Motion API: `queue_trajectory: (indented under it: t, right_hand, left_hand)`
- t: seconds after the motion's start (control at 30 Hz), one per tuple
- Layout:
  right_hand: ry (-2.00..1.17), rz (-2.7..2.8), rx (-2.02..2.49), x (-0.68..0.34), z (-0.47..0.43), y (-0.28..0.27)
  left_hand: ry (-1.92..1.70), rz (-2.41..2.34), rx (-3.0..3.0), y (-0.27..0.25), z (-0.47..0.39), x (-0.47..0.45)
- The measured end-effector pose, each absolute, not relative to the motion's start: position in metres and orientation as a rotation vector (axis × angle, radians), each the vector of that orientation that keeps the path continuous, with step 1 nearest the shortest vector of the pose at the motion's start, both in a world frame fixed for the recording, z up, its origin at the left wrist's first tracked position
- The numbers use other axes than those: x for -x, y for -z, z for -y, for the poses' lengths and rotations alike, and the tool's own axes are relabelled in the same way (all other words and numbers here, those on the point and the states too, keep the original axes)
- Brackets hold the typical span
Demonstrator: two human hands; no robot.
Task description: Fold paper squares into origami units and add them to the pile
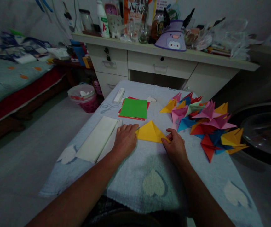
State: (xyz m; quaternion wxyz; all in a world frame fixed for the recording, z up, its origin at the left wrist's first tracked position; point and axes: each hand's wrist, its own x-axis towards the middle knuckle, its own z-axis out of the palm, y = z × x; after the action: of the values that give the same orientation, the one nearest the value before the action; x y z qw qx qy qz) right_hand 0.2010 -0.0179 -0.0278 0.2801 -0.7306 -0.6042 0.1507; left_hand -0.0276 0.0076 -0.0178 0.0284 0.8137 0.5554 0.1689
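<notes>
A yellow sheet of origami paper (151, 132), folded into a triangle with its peak pointing away from me, lies on the cloth-covered table between my hands. My left hand (126, 138) is closed at its left corner, with the fingertips pressed together there. At the right corner, my right hand (175, 144) pinches the paper between thumb and finger. Beyond the triangle sits a stack of square paper (134, 108), green on top with red edges showing. Several folded paper cranes (208, 113) in pink, yellow, red and blue are heaped to the right.
A long folded off-white cloth or paper (97, 138) lies left of my left arm. Behind the stack is a small white box-like item (119, 95). A pink bin (84, 97) stands on the floor at left. A cluttered white desk (145, 52) borders the table's far end.
</notes>
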Motion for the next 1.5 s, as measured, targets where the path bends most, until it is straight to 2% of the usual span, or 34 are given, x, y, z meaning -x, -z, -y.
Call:
queue_trajectory:
  t: [0.13, 0.4, 0.7, 0.87, 0.93, 1.1, 1.5]
  right_hand:
    - [-0.36, 1.628, 2.01, -0.2, 0.018, 0.029]
    - [-0.324, 1.651, 2.006, -0.199, 0.019, 0.027]
    - [-0.36, 1.601, 2.051, -0.224, 0.022, 0.022]
    - [-0.073, 1.328, 1.746, -0.221, 0.03, 0.009]
    - [-0.041, 1.411, 1.607, -0.209, 0.033, 0.005]
    - [-0.317, 1.96, 1.227, -0.18, 0.036, 0.012]
    - [-0.283, 2.181, 1.315, -0.179, 0.029, 0.029]
  left_hand:
    - [-0.551, -1.757, -2.613, 0.019, -0.007, 0.026]
    - [-0.319, -1.213, -2.87, 0.015, 0.01, 0.006]
    - [-0.252, -1.182, -2.865, 0.015, 0.017, 0.001]
    - [-0.265, -1.175, -2.868, 0.016, 0.017, 0.001]
    - [-0.266, -1.173, -2.869, 0.016, 0.017, 0.0]
    - [-0.258, -1.196, -2.88, 0.016, 0.021, -0.004]
    - [-0.232, -1.403, -2.825, 0.028, 0.042, -0.004]
